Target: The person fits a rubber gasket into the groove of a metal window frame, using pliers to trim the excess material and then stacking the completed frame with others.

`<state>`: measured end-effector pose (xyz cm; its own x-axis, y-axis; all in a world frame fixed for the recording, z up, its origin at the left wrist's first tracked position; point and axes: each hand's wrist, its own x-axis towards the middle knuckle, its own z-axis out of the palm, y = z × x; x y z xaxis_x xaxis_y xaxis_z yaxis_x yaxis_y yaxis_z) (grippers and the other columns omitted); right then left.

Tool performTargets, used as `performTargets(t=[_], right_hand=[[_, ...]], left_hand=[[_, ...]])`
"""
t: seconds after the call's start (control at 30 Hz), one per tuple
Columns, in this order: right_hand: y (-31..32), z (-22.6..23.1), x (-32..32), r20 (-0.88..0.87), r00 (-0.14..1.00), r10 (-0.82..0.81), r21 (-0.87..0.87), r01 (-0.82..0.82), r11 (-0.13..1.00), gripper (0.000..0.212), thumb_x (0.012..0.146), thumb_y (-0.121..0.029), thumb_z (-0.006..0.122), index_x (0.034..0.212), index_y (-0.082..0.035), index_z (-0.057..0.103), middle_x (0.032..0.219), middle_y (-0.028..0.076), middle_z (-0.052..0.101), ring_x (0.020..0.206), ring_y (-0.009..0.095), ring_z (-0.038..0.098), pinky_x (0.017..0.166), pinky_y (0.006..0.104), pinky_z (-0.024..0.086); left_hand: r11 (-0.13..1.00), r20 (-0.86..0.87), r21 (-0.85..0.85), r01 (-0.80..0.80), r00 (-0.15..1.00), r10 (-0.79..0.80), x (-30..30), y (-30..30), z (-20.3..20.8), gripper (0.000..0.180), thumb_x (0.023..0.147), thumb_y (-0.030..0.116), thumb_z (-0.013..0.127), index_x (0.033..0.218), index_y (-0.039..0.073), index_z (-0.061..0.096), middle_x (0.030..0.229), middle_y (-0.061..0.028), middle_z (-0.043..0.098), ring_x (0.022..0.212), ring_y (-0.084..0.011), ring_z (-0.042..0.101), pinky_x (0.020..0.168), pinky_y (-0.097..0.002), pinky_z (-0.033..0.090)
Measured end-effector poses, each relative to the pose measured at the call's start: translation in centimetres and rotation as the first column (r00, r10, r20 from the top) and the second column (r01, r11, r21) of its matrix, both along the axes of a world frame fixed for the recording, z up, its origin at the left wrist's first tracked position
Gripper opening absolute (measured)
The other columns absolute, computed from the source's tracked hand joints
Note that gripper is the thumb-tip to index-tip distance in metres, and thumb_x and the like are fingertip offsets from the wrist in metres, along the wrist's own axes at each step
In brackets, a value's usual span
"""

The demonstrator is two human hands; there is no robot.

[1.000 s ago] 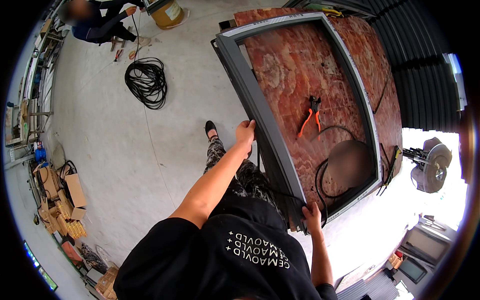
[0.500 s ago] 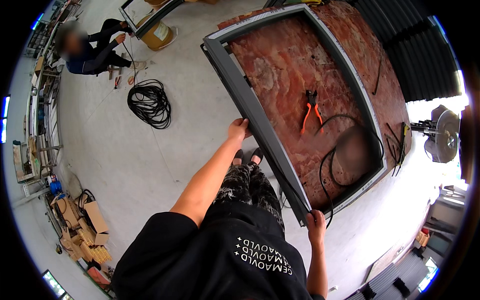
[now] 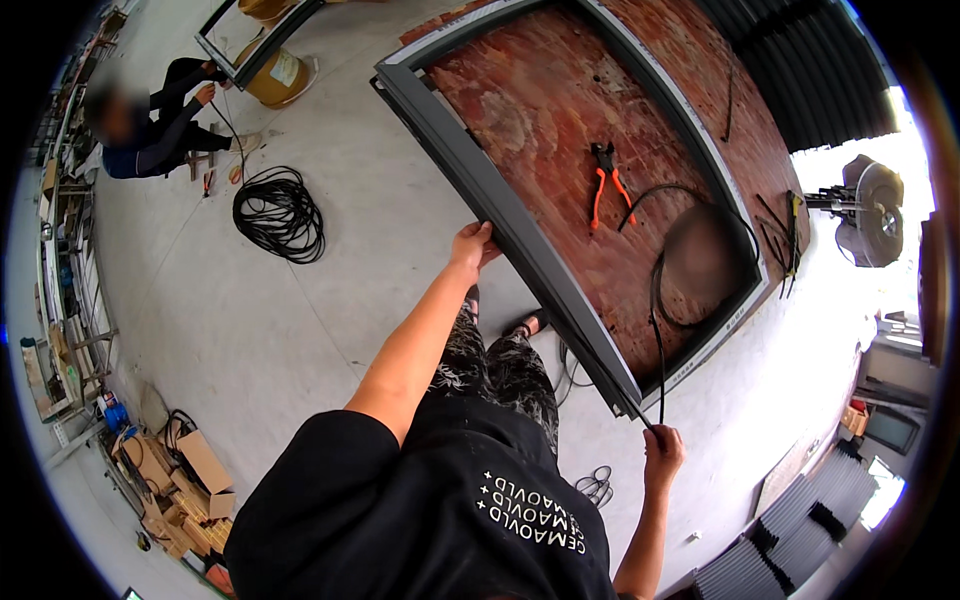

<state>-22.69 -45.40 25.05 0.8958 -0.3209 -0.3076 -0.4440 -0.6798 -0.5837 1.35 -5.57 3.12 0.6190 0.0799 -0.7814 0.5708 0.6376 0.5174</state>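
A grey window frame (image 3: 500, 200) lies tilted on a red-brown stone-patterned table (image 3: 520, 90), its near side overhanging the table edge. My left hand (image 3: 474, 246) is closed at the middle of that near side, thumb on the edge and other fingers partly hidden. Just off the frame's near right corner, my right hand (image 3: 662, 456) grips a black rubber strip (image 3: 660, 375). From there the strip runs one way to the frame's corner and the other way up into a loop inside the frame. Orange-handled pliers (image 3: 605, 185) rest on the table within the frame.
A person (image 3: 160, 130) sits at the far left by another frame (image 3: 245, 65) and a round drum (image 3: 275, 80). Coiled black strip (image 3: 280, 215) lies on the floor. Black strip pieces (image 3: 780, 240) lie at the table's right end, near a fan (image 3: 868, 210). Cardboard boxes (image 3: 205, 465) stand lower left.
My right hand has moved off the frame's corner, down and to the right, drawing the strip out with it. My left hand stays at the frame's near side. The view has shifted slightly.
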Motion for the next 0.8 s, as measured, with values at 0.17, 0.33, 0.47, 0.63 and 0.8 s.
performTargets(t=[0.17, 0.33, 0.47, 0.63, 0.8], right_hand=[[-1.9, 0.2, 1.6, -0.419, 0.907, 0.041, 0.356, 0.123, 0.926, 0.015, 0.090, -0.011, 0.062, 0.081, 0.001, 0.064, 0.056, 0.000, 0.051, 0.043, 0.007, 0.043, 0.038, 0.0234, 0.031], [-4.6, -0.3, 4.2, -0.575, 0.772, 0.270, 0.695, 0.288, 0.659, 0.029, 0.094, -0.021, 0.060, 0.082, 0.005, 0.061, 0.055, -0.001, 0.041, 0.044, 0.007, 0.031, 0.039, 0.0223, 0.022], [-6.4, -3.9, 4.2, -0.613, 0.703, 0.362, 0.745, 0.362, 0.560, 0.029, 0.095, -0.022, 0.059, 0.085, 0.006, 0.061, 0.055, -0.002, 0.043, 0.046, 0.006, 0.034, 0.041, 0.0221, 0.026], [-6.8, -7.4, 3.8, -0.443, 0.843, 0.304, 0.535, -0.024, 0.844, 0.025, 0.097, -0.018, 0.055, 0.082, 0.002, 0.061, 0.053, -0.005, 0.044, 0.044, 0.003, 0.035, 0.042, 0.0215, 0.026], [-8.2, -10.0, 3.7, -0.318, 0.894, 0.316, 0.454, -0.149, 0.879, 0.022, 0.090, -0.018, 0.061, 0.087, 0.003, 0.067, 0.071, 0.006, 0.065, 0.066, 0.012, 0.057, 0.063, 0.0286, 0.047]], left_hand=[[0.980, -0.085, 0.200, -0.009, 0.996, 0.027, 0.2, -1.3, 0.4, 0.032, 0.096, 0.022, 0.055, 0.120, 0.000, 0.054, 0.097, -0.0093, 0.066, 0.085, -0.0204, 0.066, 0.075, -0.0358, 0.058], [0.992, 0.076, -0.071, -0.101, 0.991, 0.107, -1.6, -1.5, -0.5, 0.036, 0.097, 0.027, 0.054, 0.120, -0.002, 0.054, 0.102, -0.0111, 0.066, 0.087, -0.0217, 0.067, 0.076, -0.0355, 0.058], [0.977, 0.066, 0.205, -0.056, 0.997, 0.044, -1.6, -3.2, -1.1, 0.038, 0.099, 0.028, 0.050, 0.121, -0.004, 0.052, 0.104, -0.0135, 0.066, 0.089, -0.0248, 0.067, 0.081, -0.0367, 0.057], [0.873, -0.010, 0.483, -0.074, 0.996, 0.090, -1.3, -4.6, -0.3, 0.034, 0.100, 0.025, 0.046, 0.113, -0.005, 0.058, 0.093, -0.0104, 0.067, 0.081, -0.0211, 0.068, 0.074, -0.0356, 0.058], [0.959, 0.075, 0.284, 0.004, 0.997, -0.026, -4.4, -4.8, 0.3, 0.033, 0.099, 0.026, 0.050, 0.116, -0.003, 0.054, 0.098, -0.0108, 0.067, 0.085, -0.0218, 0.067, 0.079, -0.0355, 0.057]])
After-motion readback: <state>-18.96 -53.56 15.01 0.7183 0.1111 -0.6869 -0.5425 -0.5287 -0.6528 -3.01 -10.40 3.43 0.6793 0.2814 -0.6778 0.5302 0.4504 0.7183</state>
